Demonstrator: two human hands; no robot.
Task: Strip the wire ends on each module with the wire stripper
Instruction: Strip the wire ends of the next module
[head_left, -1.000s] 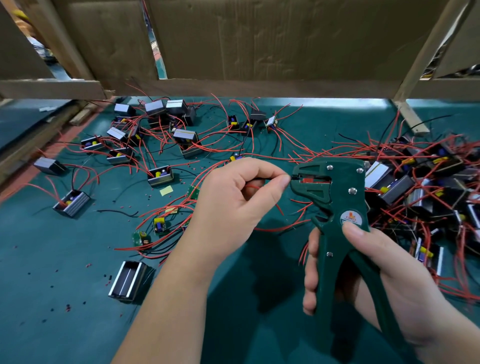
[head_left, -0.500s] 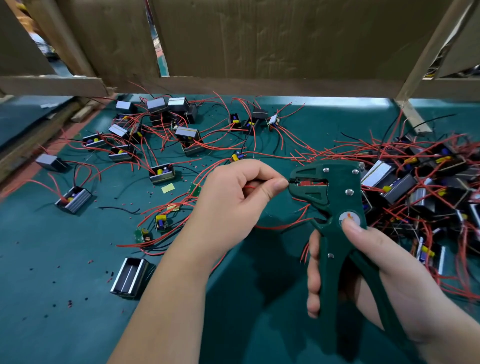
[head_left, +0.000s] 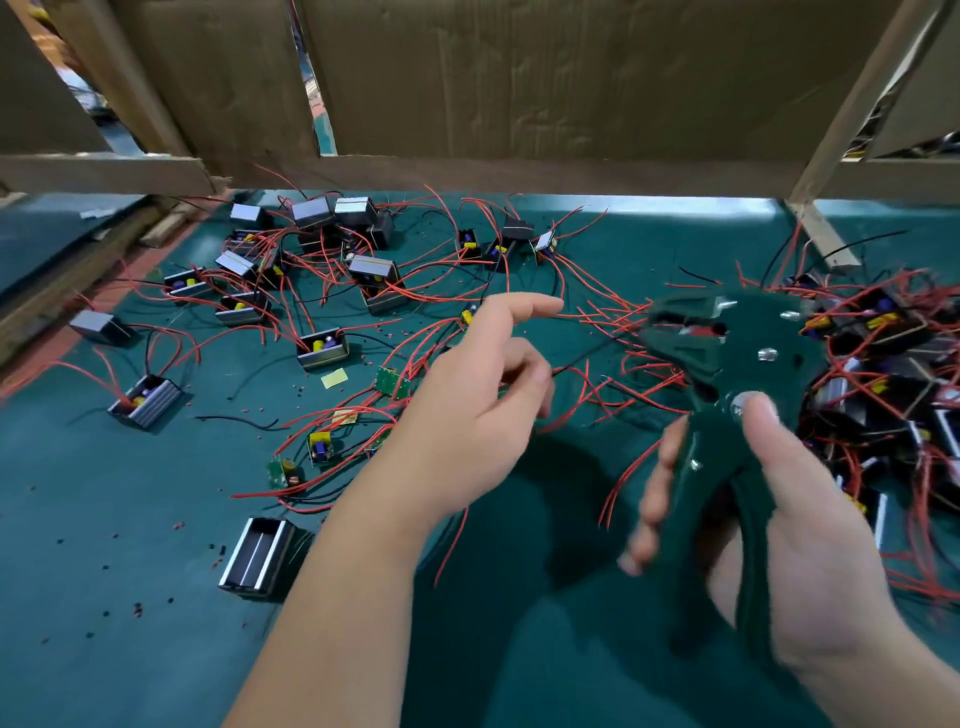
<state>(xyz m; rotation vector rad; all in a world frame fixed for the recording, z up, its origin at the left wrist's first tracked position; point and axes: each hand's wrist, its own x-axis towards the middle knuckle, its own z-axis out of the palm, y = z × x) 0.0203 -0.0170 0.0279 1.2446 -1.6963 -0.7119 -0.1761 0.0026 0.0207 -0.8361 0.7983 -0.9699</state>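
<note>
My right hand (head_left: 795, 525) grips the handles of a dark green wire stripper (head_left: 727, 364), thumb on its pivot, jaws pointing left and blurred by motion. My left hand (head_left: 467, 415) hovers to the left of the jaws with fingers spread and nothing in them. Loose red wires (head_left: 613, 384) lie on the green mat between the hand and the jaws. Small modules with red leads are scattered across the back left (head_left: 371, 273), and a dense pile of modules (head_left: 883, 374) sits at the right behind the stripper.
An empty metal housing (head_left: 257, 558) lies near my left forearm. Bare green circuit boards (head_left: 389, 382) and a yellow sticker (head_left: 334, 378) rest mid-table. Bits of stripped insulation dot the green mat (head_left: 104, 519). Wooden beams and cardboard (head_left: 519, 78) wall off the back.
My left hand has let go of the red wire it pinched at the stripper's jaws and opened, drawing away to the left. The stripper has swung slightly right and up.
</note>
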